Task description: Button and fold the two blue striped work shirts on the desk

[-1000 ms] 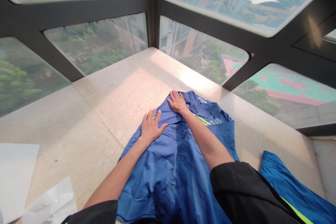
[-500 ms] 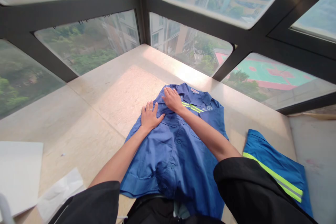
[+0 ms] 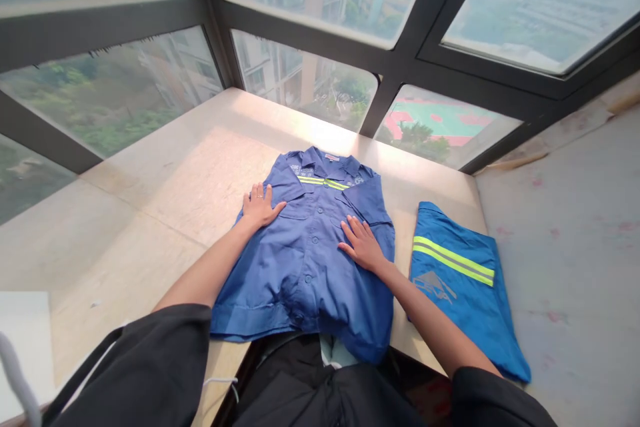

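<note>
A blue short-sleeved work shirt point(image 3: 310, 247) lies front up on the pale ledge, collar away from me. Buttons run down its middle, and yellow reflective stripes cross the chest. My left hand point(image 3: 260, 205) rests flat on the shirt's left side near the sleeve, fingers spread, a ring on one finger. On the shirt's right side, just below the sleeve, my right hand point(image 3: 363, 245) lies palm down with its fingers apart. Neither hand grips the cloth. The shirt's lower edge hangs partly over the ledge's front, close to my lap.
A folded blue garment point(image 3: 457, 280) with a yellow reflective stripe and grey print lies to the right, beside the wall point(image 3: 565, 260). At the lower left is a white board point(image 3: 25, 340). Dark-framed windows point(image 3: 400, 53) enclose the stone ledge point(image 3: 165, 193).
My right hand has moved from the left shoulder area to the shirt's right side. Both sleeves now lie folded over the front. The view has turned right.
</note>
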`<state>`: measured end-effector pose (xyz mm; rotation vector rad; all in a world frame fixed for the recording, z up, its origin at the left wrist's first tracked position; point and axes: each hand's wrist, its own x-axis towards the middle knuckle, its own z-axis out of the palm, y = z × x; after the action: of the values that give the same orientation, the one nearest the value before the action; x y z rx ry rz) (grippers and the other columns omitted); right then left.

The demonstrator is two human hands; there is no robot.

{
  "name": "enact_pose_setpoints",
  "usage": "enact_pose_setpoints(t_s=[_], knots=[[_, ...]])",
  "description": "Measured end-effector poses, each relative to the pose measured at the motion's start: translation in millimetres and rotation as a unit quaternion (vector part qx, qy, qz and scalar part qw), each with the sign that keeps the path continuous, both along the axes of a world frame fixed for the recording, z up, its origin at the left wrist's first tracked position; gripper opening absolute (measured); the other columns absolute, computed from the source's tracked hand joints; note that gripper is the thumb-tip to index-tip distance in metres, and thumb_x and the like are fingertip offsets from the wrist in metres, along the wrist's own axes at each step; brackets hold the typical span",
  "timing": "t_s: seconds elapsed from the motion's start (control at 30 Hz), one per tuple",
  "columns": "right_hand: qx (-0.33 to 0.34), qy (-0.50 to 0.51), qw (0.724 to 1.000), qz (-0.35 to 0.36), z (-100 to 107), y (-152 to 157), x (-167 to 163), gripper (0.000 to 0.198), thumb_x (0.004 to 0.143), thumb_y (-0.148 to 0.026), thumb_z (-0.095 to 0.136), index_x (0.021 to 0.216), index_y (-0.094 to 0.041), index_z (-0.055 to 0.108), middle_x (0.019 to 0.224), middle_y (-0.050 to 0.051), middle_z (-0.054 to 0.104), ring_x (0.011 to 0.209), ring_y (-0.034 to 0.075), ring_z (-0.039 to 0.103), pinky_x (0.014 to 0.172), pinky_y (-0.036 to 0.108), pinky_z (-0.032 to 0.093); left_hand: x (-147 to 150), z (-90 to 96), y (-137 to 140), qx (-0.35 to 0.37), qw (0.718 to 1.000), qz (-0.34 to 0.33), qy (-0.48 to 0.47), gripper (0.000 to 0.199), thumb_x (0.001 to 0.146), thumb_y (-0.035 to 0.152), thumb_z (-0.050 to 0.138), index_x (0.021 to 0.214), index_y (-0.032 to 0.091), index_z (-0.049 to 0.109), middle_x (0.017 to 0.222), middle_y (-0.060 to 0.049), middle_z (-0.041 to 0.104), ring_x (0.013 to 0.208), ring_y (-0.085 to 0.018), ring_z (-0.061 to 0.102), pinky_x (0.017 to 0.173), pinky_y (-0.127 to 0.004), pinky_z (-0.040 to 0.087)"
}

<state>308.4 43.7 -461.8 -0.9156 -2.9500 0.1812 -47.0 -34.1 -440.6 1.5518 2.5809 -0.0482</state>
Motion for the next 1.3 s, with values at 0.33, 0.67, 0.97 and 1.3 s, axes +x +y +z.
enact_pose_setpoints(t_s=[0.33, 0.67, 0.97, 1.3], knots=[[-0.009, -0.015, 1.000, 0.016, -0.2, 50.7, 5.5, 0.067, 0.100, -0.058, 0.030, 0.154, -0.019, 0.031, 0.163, 0.011, 0.023, 0.151, 0.025, 0.019, 0.122, 0.046, 0.015, 2.0, 9.6, 36.8, -0.043, 0.999, -0.007, -0.012, 0.094, 0.090, 0.073, 0.019, 0.157, 0.008, 0.016, 0.163, -0.022, 0.011, 0.152, -0.035, 0.004, 0.118, -0.057, 0.009], [-0.036, -0.011, 0.999, 0.018, 0.2, 75.7, -2.6, 0.068, 0.100, -0.058, 0.031, 0.155, -0.019, 0.028, 0.163, 0.012, 0.021, 0.151, 0.027, 0.017, 0.122, 0.049, 0.014, 81.7, 39.9, 36.8, 0.001, 0.999, -0.045, -0.012, 0.084, 0.095, 0.063, 0.028, 0.155, 0.005, 0.023, 0.162, -0.025, 0.009, 0.151, -0.038, 0.006, 0.117, -0.062, 0.012], [-0.087, 0.128, 0.988, -0.022, -9.9, 15.5, 12.1, 0.069, 0.100, -0.039, 0.036, 0.158, -0.011, 0.012, 0.161, 0.019, 0.025, 0.151, 0.029, 0.017, 0.121, 0.053, 0.020, 263.3, 7.3, -52.4, 0.051, 0.985, -0.120, -0.114, 0.076, 0.096, 0.058, 0.034, 0.155, 0.011, 0.027, 0.162, -0.020, 0.019, 0.151, -0.037, 0.011, 0.117, -0.060, 0.021], [-0.143, 0.139, 0.979, 0.039, -10.7, -84.7, 91.9, 0.071, 0.098, -0.039, 0.048, 0.159, -0.022, 0.014, 0.159, 0.015, 0.031, 0.149, 0.028, 0.024, 0.119, 0.055, 0.026, 236.4, 15.3, -116.4, 0.041, 0.938, -0.302, -0.164, 0.108, 0.076, 0.071, 0.062, 0.156, 0.014, 0.020, 0.162, -0.024, 0.015, 0.151, -0.038, 0.004, 0.118, -0.063, 0.012]])
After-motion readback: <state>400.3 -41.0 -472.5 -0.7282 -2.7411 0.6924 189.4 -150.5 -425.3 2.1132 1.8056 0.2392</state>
